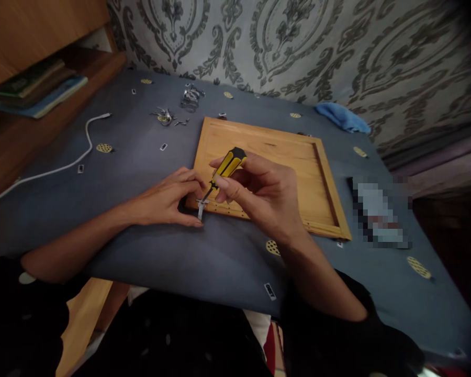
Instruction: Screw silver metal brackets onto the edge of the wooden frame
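Observation:
A shallow wooden tray-like panel with a raised rim (333, 188) lies flat on the table, with a row of small dark holes along its near edge. At its near left corner sits a small metal hinge (201, 208). My left hand (172, 196) is curled around this hinge, thumb at its near end and fingers on the panel side. In my right hand (267, 188) is a yellow and black screwdriver (228, 165), gripped by the handle between thumb and fingers. It tilts down to the left, and its tip meets the hinge. Any screw under the tip is too small to make out.
Behind the panel lie a pile of small metal parts (165, 116) and a clear bag of hardware (191, 98). A white cable (90, 139) runs along the left. At right are a blue cloth (343, 117) and a blurred-out dark-edged object (379, 212). A shelf holds books (39, 91).

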`<state>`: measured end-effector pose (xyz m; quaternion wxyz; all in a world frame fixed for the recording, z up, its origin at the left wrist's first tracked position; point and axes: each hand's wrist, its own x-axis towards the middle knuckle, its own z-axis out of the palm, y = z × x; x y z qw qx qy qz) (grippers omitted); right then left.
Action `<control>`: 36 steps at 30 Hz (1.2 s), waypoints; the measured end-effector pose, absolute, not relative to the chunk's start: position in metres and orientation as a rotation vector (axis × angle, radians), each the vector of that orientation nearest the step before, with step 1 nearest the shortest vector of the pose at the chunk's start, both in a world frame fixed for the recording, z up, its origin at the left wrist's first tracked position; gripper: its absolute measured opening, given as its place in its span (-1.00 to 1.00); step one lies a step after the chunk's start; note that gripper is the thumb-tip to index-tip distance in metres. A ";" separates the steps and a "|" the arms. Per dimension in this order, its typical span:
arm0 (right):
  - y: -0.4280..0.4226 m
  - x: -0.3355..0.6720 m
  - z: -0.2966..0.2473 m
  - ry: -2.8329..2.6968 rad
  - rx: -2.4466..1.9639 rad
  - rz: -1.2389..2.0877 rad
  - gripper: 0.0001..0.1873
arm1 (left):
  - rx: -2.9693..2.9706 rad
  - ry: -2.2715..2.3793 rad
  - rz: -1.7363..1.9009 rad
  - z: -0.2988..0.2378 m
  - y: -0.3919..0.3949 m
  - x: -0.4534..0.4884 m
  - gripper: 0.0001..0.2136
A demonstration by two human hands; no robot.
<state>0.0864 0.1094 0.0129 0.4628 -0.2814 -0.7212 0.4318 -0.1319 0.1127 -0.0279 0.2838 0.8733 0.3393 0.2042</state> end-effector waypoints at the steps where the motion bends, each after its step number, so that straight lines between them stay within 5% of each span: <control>1: 0.109 0.086 0.012 -1.753 -0.704 1.044 -0.77 | 2.335 0.910 0.548 -0.028 0.113 -0.132 -0.63; 10: 0.105 0.078 0.001 -1.726 -0.778 0.720 -0.65 | 2.337 0.876 0.580 -0.030 0.113 -0.133 -0.61; 18: 0.099 0.076 0.000 -1.561 -0.813 0.513 -0.74 | 2.327 0.901 0.538 -0.028 0.113 -0.132 -0.61; 36: 0.104 0.076 -0.004 -1.719 -0.825 0.528 -0.70 | 2.340 0.901 0.540 -0.027 0.113 -0.132 -0.60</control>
